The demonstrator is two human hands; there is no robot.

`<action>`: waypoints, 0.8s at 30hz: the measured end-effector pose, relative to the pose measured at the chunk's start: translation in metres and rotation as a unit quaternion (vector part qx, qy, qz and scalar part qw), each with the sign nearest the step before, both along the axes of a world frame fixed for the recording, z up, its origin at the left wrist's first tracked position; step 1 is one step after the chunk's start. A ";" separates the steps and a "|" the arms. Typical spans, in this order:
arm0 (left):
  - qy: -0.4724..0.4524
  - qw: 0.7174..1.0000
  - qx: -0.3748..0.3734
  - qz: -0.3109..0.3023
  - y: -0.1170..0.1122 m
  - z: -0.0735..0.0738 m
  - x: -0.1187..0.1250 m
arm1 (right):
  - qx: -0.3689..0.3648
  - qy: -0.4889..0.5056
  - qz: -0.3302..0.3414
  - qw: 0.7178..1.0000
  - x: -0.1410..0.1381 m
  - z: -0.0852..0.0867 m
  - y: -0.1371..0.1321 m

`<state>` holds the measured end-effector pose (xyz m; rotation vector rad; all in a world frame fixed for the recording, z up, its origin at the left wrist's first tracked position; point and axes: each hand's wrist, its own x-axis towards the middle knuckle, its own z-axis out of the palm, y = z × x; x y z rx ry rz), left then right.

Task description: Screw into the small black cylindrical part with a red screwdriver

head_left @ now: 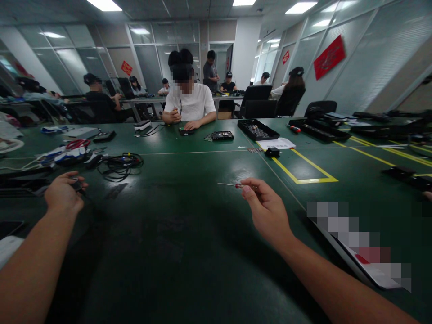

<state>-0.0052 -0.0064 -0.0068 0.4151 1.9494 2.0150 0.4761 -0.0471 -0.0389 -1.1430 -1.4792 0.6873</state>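
My right hand [266,207] is closed around the handle of a small screwdriver [239,186], whose thin metal shaft points left above the green table [151,270]. Over on the left, my left hand [65,191] has its fingers curled round a small dark object [77,183]; its kind is too small and partly hidden to make out. Just behind that hand lies a coil of black cable [122,165] on the tabletop.
Across the table a person in a white shirt [199,102] handles a dark device [186,131]. Nearby are a black parts tray [258,130], a small black block [272,152], yellow tape [316,181] and a partly pixelated flat white item [367,265] on the right.
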 end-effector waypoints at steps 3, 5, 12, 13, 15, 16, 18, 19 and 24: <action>-0.006 1.000 0.003 0.011 0.005 -0.003 -0.005 | -0.001 0.003 0.002 1.000 -0.001 0.000 0.000; -0.007 1.000 0.002 0.013 0.007 -0.004 -0.008 | -0.002 0.003 0.003 1.000 -0.002 0.000 0.001; -0.005 1.000 0.003 0.008 0.009 -0.008 -0.014 | -0.005 -0.010 -0.003 1.000 -0.002 0.002 0.001; -0.007 1.000 0.006 0.008 0.009 -0.008 -0.014 | -0.006 -0.011 -0.003 1.000 -0.002 0.002 0.000; -0.009 1.000 0.010 0.010 0.008 -0.007 -0.012 | -0.006 -0.010 -0.002 1.000 -0.002 0.001 0.000; -0.009 1.000 0.011 0.012 0.008 -0.007 -0.011 | -0.006 -0.010 -0.002 1.000 -0.001 0.001 0.000; -0.008 1.000 0.008 0.014 0.007 -0.006 -0.009 | -0.005 -0.010 -0.001 1.000 -0.001 0.000 -0.001; -0.005 1.000 0.007 0.013 0.007 -0.006 -0.009 | -0.003 -0.011 -0.001 1.000 -0.001 0.000 -0.001; 0.027 0.999 0.022 -0.008 0.009 -0.013 -0.018 | -0.001 -0.010 -0.002 1.000 -0.003 0.001 -0.001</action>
